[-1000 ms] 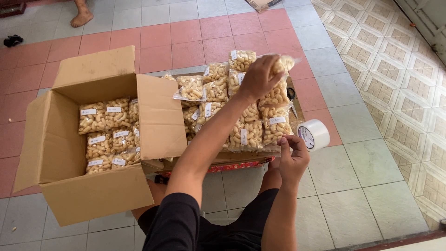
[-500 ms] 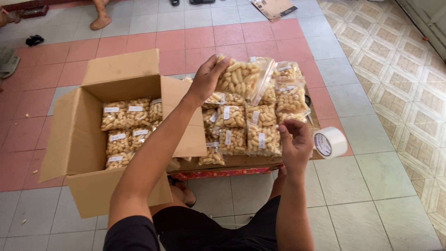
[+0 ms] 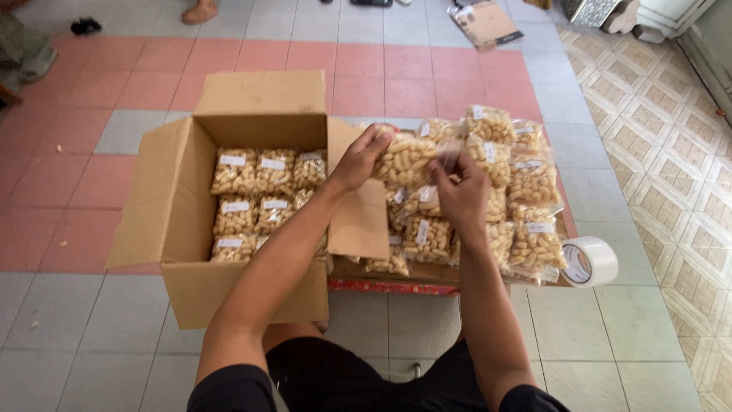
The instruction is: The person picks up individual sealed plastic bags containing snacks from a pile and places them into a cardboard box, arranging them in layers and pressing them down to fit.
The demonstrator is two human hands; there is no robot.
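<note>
Tiled floor [image 3: 633, 336] in grey and pink carries everything here: an open cardboard box [image 3: 191, 229] on the left and a low flat board [image 3: 427, 273] beside it, loaded with clear bags of pale snack pieces [image 3: 526, 191]. Half a second ago only the left hand held a bag lifted from that pile; now both hands meet on it. The left hand [image 3: 358, 159] has its grip closed on the left end of the bag [image 3: 408, 159], and the right hand [image 3: 457, 191] pinches its right end. The bag hangs above the board's left edge, just beside the box's right flap. Rows of the same bags [image 3: 259, 191] already fill the box. A roll of tape [image 3: 591, 262] lies at the board's right corner.
</note>
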